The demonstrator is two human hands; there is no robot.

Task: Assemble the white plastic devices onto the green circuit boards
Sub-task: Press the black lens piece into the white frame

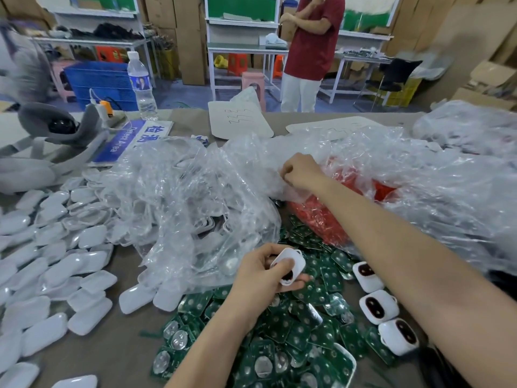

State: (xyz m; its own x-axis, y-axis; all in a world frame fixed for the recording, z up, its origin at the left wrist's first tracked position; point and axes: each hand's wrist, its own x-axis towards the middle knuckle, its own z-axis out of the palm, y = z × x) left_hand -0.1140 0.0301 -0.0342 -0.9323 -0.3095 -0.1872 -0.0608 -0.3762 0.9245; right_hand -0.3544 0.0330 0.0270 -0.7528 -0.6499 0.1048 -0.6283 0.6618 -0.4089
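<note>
Gripping a white device (289,261) in our left hand (260,273), we are curling our right hand (302,172) into the bag (363,163), grasp untellable; three finished units (379,306) are lying ready, countless green boards (279,337) remaining.

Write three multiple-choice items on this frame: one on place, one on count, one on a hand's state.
1. Where is the right hand?
A. on the blue sign
B. at the clear plastic bag of red parts
C. on a water bottle

2. How many white devices with dark windows lie in a row right of the green circuit boards?
A. one
B. six
C. three

3. The left hand is:
A. holding a white plastic device
B. flat on the table
C. curled and empty

Key: B, its curled fingers pinch the bag's film; C, three lie one below another; A, fingers and thumb wrap the device.
</note>
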